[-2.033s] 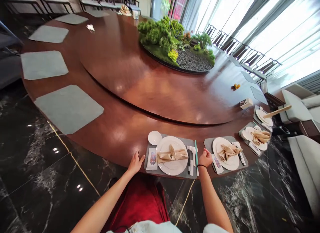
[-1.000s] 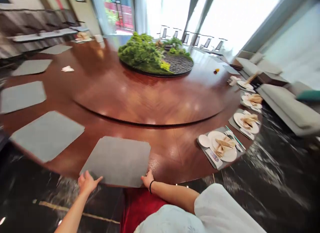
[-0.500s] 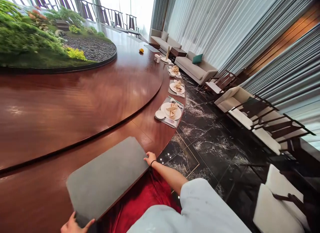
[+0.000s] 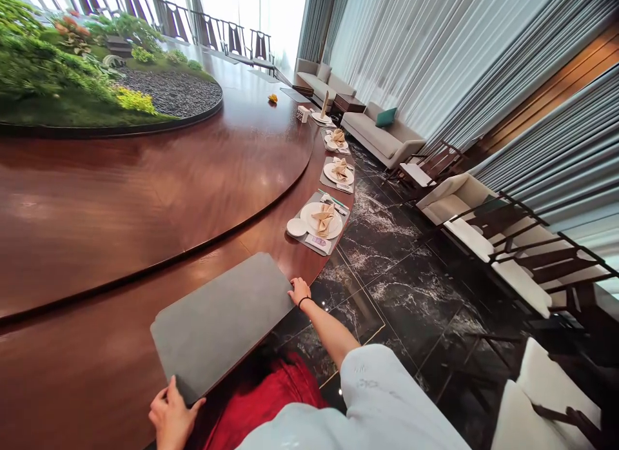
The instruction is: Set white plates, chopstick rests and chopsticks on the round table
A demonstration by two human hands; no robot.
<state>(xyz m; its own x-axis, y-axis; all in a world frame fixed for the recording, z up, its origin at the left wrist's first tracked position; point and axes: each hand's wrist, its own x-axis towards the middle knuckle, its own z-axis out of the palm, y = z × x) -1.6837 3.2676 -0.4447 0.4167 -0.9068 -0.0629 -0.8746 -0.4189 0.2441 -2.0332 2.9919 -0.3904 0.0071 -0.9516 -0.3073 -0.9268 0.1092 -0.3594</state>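
Observation:
A grey placemat [image 4: 225,321] with cut corners lies at the near edge of the brown wooden table [image 4: 87,366]. My left hand [image 4: 173,412] holds its left end, thumb at the near edge and fingers along the side. At the opposite end my right hand [image 4: 300,291], with a dark band on the wrist, grips the right edge. A slight step shows at the far left corner; whether more than one mat lies there I cannot tell. Beyond my right hand sits a place setting with a white plate [image 4: 307,216], a folded beige napkin [image 4: 325,219] and a small white dish [image 4: 296,227].
More place settings [image 4: 338,171] follow the curved table edge. A raised turntable [image 4: 145,205] carries a miniature garden [image 4: 62,82]. Right of the table are a black marble floor [image 4: 382,244], sofas [image 4: 377,135] and wooden chairs [image 4: 522,269]. A yellow flower [image 4: 273,98] lies farther back.
The placemat and both my hands have shifted a little to the right in the view. More of my left hand shows now. The nearest place setting appears closer and farther left.

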